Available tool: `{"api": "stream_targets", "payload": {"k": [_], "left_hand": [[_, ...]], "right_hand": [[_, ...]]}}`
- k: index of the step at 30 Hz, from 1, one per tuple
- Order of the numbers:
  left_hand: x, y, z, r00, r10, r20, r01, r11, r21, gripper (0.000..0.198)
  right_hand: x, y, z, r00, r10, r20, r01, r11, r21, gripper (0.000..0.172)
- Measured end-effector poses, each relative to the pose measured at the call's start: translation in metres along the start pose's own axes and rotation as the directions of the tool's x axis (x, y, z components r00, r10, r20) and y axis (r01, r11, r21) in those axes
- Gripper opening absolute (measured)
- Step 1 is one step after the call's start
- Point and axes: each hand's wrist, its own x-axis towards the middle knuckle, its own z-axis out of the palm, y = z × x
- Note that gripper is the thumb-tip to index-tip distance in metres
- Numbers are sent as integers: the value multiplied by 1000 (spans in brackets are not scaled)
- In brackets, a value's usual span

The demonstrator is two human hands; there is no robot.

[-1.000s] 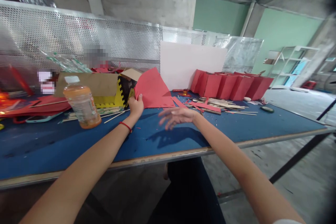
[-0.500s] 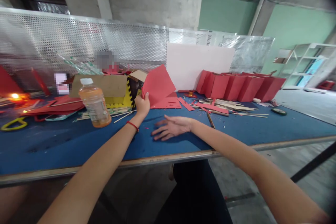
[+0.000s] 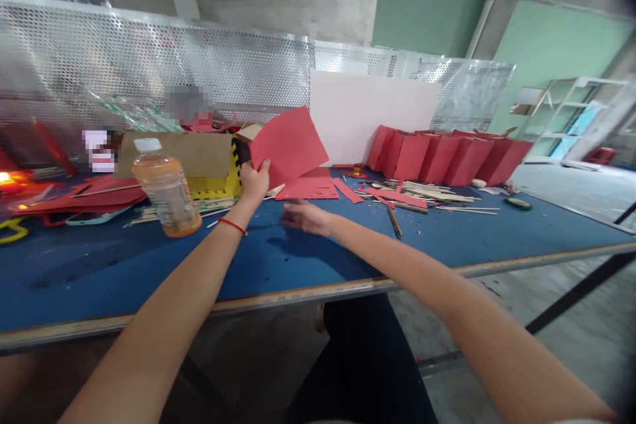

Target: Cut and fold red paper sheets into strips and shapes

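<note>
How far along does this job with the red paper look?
Done: a row of folded red paper pieces stands along the far side. In hand: the left hand grips a red paper sheet, and the right hand hovers over the blue table. Left: loose red paper cut-outs and wooden sticks lie on the table.

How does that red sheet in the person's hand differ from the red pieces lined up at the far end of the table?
The red sheet is a single flat piece, while the red pieces are many, lined up side by side. The sheet is held up, tilted, in the left hand; the pieces stand with no hand on them. Both share the same red, card-like look.
</note>
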Motion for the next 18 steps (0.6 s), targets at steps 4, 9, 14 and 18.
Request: {"api": "stream_targets", "payload": {"k": [4, 9, 14, 18], "left_hand": [[0, 4, -3, 995, -76, -62, 76, 997, -13, 30], [0, 8, -5, 997, -58, -58, 59, 998, 9, 27], [7, 15, -8, 994, -84, -69, 83, 996, -23, 29], [10, 19, -12, 992, -76, -97, 76, 997, -10, 25]], "right_hand": [[30, 5, -9, 977, -130, -169, 127, 991, -29, 43], [41, 16, 9, 996, -32, 87, 38, 997, -68, 26], [64, 2, 15, 999, -53, 5, 53, 996, -70, 23], [75, 8, 41, 996, -57, 68, 62, 995, -75, 19]]}}
